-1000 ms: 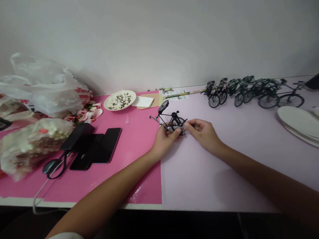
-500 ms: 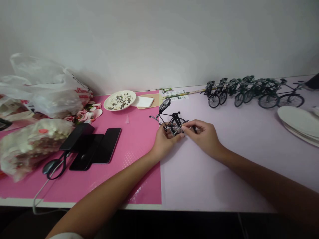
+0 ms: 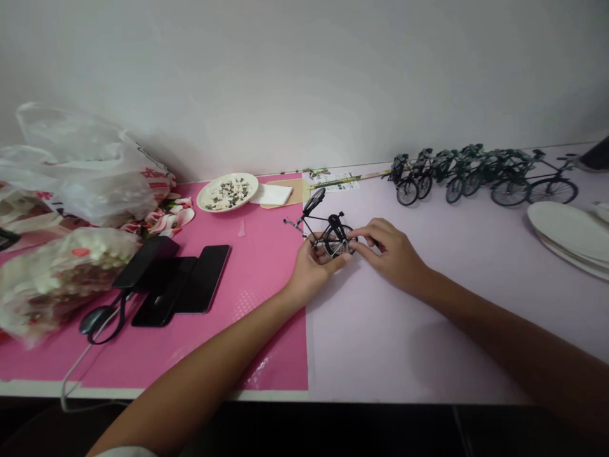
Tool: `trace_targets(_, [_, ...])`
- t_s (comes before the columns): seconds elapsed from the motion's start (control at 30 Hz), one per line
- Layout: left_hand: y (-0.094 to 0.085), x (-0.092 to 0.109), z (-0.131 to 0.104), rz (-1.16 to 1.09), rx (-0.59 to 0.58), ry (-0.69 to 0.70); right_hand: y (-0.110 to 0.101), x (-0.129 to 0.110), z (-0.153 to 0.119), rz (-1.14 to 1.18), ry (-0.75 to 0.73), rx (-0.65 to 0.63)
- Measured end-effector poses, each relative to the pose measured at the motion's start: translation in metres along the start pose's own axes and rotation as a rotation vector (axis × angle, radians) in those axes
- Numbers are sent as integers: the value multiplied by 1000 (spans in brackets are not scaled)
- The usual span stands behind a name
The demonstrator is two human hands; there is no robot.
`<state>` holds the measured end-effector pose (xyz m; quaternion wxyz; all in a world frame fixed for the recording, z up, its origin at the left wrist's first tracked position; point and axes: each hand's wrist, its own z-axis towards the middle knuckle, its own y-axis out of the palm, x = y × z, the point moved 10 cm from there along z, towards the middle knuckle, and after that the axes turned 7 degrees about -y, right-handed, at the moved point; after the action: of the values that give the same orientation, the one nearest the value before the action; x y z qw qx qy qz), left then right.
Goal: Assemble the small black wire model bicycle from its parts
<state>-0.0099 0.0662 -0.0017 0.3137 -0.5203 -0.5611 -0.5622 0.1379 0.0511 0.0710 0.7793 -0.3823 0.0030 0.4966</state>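
A black miniature bicycle (image 3: 318,222) is tilted over the table where the pink and pale lilac coverings meet. My left hand (image 3: 311,263) is closed around its lower side, thumb by the rear wheel. One wheel (image 3: 314,202) points up toward the wall, with the handlebar (image 3: 292,222) sticking out to the left. At the spoked rear wheel (image 3: 339,240), the thumb and fingertips of my right hand (image 3: 387,254) pinch its right edge. A small dark piece shows between the right fingers; what it is cannot be made out.
Several finished-looking miniature bicycles (image 3: 469,174) stand along the wall at right, near stacked white plates (image 3: 571,238). A plate of small parts (image 3: 202,202) sits at back left. Phones (image 3: 204,279), a black box (image 3: 145,260), a cable and plastic bags (image 3: 90,171) occupy the left.
My right fingers have shifted slightly up along the rear wheel's edge and curled differently. My left hand and the miniature bicycle stay almost in place.
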Motion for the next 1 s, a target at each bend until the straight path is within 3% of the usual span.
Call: trace_targets(1.0, [-4, 3, 1, 42, 27, 35, -1, -4, -1, 62, -20, 61])
